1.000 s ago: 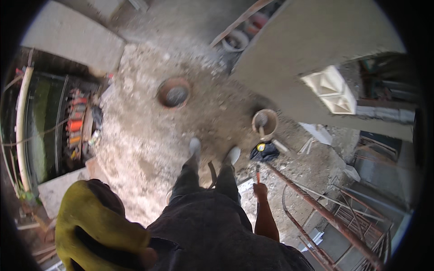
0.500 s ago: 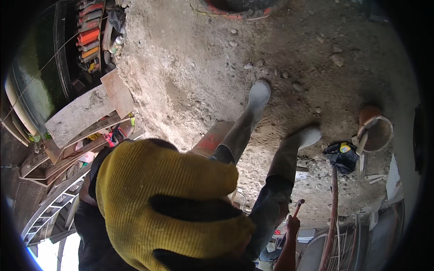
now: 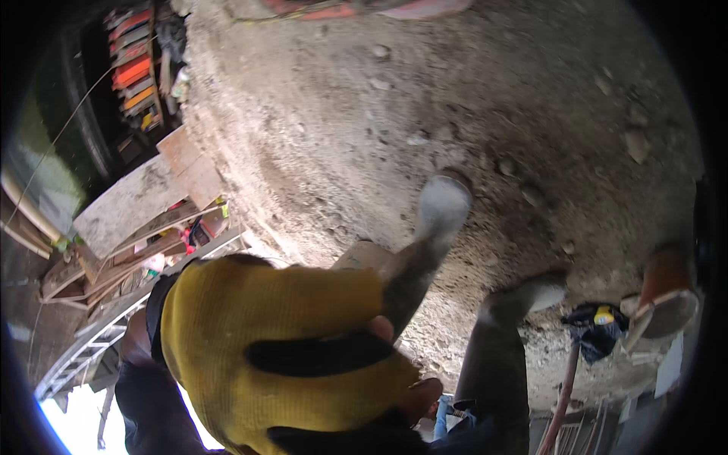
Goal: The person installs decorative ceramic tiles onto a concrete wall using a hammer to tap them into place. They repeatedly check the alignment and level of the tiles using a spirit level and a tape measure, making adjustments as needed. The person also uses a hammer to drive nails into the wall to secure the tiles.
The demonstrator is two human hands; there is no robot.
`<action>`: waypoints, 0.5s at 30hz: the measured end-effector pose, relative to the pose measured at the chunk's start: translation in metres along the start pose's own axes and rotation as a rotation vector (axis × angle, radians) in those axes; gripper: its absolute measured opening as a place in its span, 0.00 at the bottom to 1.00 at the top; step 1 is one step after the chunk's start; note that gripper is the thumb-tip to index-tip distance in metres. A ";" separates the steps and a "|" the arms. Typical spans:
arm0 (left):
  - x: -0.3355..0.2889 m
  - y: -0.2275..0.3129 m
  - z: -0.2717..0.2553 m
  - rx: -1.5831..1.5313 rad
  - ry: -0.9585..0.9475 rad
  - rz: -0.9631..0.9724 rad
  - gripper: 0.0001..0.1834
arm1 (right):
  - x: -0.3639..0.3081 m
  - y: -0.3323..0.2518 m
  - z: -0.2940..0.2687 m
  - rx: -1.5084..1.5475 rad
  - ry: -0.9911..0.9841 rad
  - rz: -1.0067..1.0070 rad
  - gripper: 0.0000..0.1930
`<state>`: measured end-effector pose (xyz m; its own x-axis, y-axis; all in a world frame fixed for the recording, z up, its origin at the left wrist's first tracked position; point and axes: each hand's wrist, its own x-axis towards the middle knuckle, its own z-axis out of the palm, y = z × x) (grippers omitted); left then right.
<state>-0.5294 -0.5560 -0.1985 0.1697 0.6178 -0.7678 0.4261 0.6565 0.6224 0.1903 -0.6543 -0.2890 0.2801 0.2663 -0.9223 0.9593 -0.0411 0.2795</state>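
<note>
A yellow knit work glove with black between its fingers covers my left hand [image 3: 280, 341], large and close, with its back to me and its fingers to the right. Those fingers are bent over and closed; anything inside them is hidden. Bare fingers [image 3: 419, 400] show at the far ends of the gloved ones, pressed close to them. They may belong to my right hand, but the glove hides the rest. Just right of them is a small light-blue piece [image 3: 441, 417], too little shown to name. Below stand my legs in dusty grey rubber boots [image 3: 444, 208].
Rough dirt ground with stones [image 3: 637, 144] spreads ahead. At right are an orange bucket [image 3: 663, 277], a black plastic bag [image 3: 595, 334] and a wooden pole [image 3: 563, 402]. Boards [image 3: 133, 205], a metal ladder [image 3: 98, 353] and stacked coloured pieces [image 3: 133, 72] line the left. A reddish rim [image 3: 334, 10] shows at the top.
The view has shifted, and the boots and bucket sit lower. A small bare hand holding a hammer-like tool, low right before, no longer shows. Bare fingers now appear by the glove.
</note>
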 end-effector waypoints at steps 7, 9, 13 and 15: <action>0.047 0.023 0.082 0.140 0.166 0.201 0.22 | 0.033 0.028 -0.002 0.016 0.157 -0.016 0.15; 0.071 0.004 0.120 0.331 0.271 0.347 0.22 | 0.045 -0.037 -0.044 0.090 0.105 -0.014 0.14; 0.191 0.116 0.202 0.338 -0.041 0.680 0.17 | 0.081 -0.044 -0.024 0.232 0.216 -0.125 0.14; 0.249 0.212 0.219 0.391 -0.339 0.695 0.17 | 0.110 -0.058 -0.016 0.384 0.256 -0.185 0.13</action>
<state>-0.2018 -0.3576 -0.2909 0.7344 0.6206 -0.2749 0.3916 -0.0565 0.9184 0.1647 -0.6075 -0.4026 0.1326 0.5289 -0.8382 0.9496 -0.3102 -0.0455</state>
